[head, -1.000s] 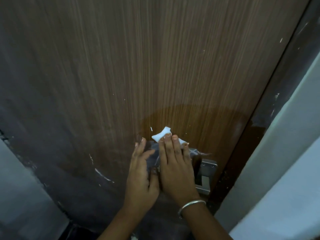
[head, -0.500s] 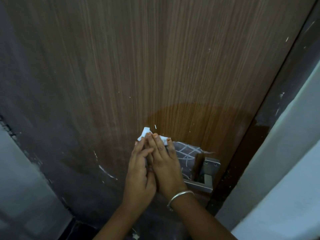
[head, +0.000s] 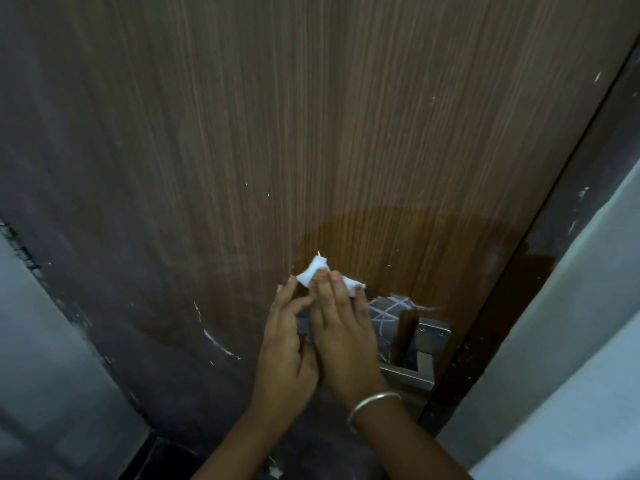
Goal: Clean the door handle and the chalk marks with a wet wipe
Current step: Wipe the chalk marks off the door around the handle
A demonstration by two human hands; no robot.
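A brown wood-grain door (head: 311, 116) fills the view. My right hand (head: 343, 337) presses a white wet wipe (head: 313, 273) flat against the door, its ends showing above my fingertips. My left hand (head: 285, 344) rests beside it, fingers extended against the door, touching the right hand. White chalk marks (head: 386, 315) cross a grey patch just right of my right hand. The steel door handle (head: 420, 355) and its plate sit further right, partly hidden by my right hand. A darker wet area (head: 398, 244) spreads above the hands.
White streaks (head: 216, 339) mark the door to the left of my hands. The dark door frame (head: 571, 188) runs diagonally on the right, with a pale wall (head: 588, 341) beyond it. A grey wall (head: 41, 358) borders the door at lower left.
Both hands slid left across the door with the wipe, uncovering the chalk-marked patch and more of the handle. In the last half second they barely moved.
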